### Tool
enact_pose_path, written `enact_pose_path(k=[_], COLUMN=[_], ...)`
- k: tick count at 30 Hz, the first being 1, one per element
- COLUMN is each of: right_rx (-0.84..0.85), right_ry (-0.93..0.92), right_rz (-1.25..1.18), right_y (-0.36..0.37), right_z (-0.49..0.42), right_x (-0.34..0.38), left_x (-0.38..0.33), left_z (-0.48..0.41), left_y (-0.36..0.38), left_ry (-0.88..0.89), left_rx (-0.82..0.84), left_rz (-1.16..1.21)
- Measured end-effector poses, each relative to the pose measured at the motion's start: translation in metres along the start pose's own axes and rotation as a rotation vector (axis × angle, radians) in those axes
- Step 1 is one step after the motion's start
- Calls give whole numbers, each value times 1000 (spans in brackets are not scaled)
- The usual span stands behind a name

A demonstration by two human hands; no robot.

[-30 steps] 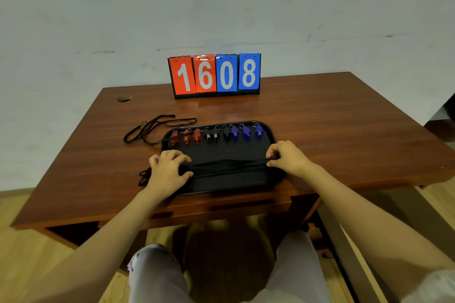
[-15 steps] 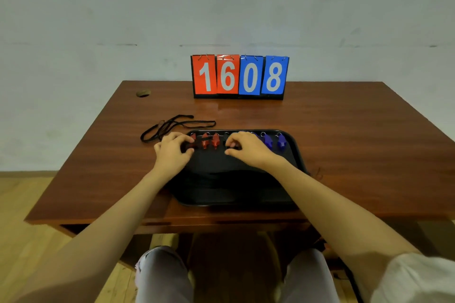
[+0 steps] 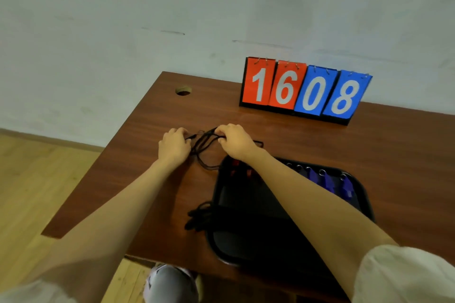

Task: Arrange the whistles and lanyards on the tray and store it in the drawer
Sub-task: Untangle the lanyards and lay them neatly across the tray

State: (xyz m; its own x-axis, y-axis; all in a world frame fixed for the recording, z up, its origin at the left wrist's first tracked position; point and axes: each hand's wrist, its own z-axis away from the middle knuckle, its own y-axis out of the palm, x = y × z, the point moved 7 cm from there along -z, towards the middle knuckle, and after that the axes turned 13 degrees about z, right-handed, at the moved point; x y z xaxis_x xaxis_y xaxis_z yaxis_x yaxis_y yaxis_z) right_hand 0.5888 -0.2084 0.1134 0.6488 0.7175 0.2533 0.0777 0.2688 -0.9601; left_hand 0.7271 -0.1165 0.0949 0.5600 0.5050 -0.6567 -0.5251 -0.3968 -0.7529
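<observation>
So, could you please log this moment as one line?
left hand grips loose lanyards | right hand grips same | tray on table: whistles, bundled lanyards

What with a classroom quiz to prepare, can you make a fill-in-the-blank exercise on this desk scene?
1. The left hand and right hand both hold a black ____ outside the tray.
2. The scoreboard reads ____.
3. A second bundle of cords hangs over the tray's ____ edge.

Missing words: lanyard; 1608; left.
</observation>
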Motion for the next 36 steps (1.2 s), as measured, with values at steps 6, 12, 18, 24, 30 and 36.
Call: enact_pose_path(k=[6, 12, 18, 24, 30, 36], right_rx=[-32, -57, -53, -237, -478, -740], right_ry=[2, 87, -13, -66, 69, 185], right_rz=[72, 61, 15, 173, 144, -38], right_y=[14, 21, 13, -33, -135, -234], right_z=[-47, -64, -54, -25, 17, 79], right_x=[14, -3, 9, 10, -17, -60], left_x=[15, 10, -13, -46, -96, -157], left_z=[-28, -35, -24, -3, 18, 41], left_y=[8, 10, 1, -15, -34, -52], left_ry=[-13, 15, 127, 252, 353, 442], left_rx=[-38, -61, -60, -54, -16, 2], left_rz=[-4, 65, 178, 251, 231, 237])
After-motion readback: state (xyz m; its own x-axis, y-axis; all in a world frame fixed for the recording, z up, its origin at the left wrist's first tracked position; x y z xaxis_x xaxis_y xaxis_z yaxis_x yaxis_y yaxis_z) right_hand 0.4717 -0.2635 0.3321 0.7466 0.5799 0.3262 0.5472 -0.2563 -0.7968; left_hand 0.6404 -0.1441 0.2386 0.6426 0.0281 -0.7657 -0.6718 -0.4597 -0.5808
